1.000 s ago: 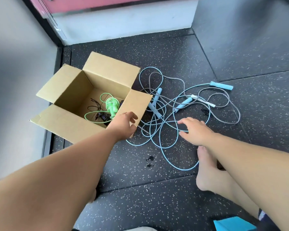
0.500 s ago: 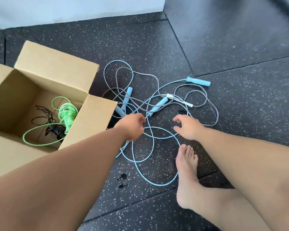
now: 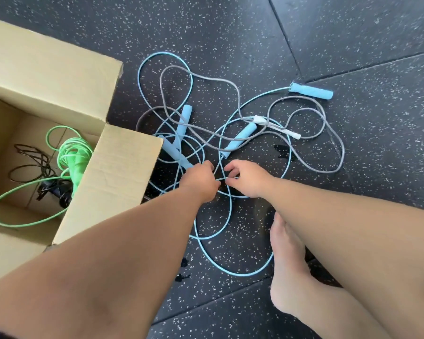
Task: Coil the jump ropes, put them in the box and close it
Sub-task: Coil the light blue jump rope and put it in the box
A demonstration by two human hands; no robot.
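Observation:
A tangle of light blue jump ropes (image 3: 230, 211) and one grey jump rope (image 3: 333, 143) with white handles lies on the dark speckled floor. Blue handles lie at the far right (image 3: 311, 90), in the middle (image 3: 240, 138) and next to the box (image 3: 184, 121). My left hand (image 3: 201, 182) and my right hand (image 3: 249, 178) are close together over the tangle, fingers curled, each pinching a short stretch of blue cord between them. The open cardboard box (image 3: 123, 167) stands at the left. Inside it lie a coiled green rope (image 3: 74, 152) and a black rope (image 3: 34, 162).
My bare foot (image 3: 287, 265) rests on the floor under my right forearm, inside a large blue loop. Small black bits lie on the floor near the front (image 3: 181, 277) and by the grey rope (image 3: 282, 151). Seams (image 3: 353, 72) run between the floor mats.
My view has tilted down and right. My left hand moved from the box flap to the tangle, my right hand drew in toward it, and both have taken hold of a blue cord.

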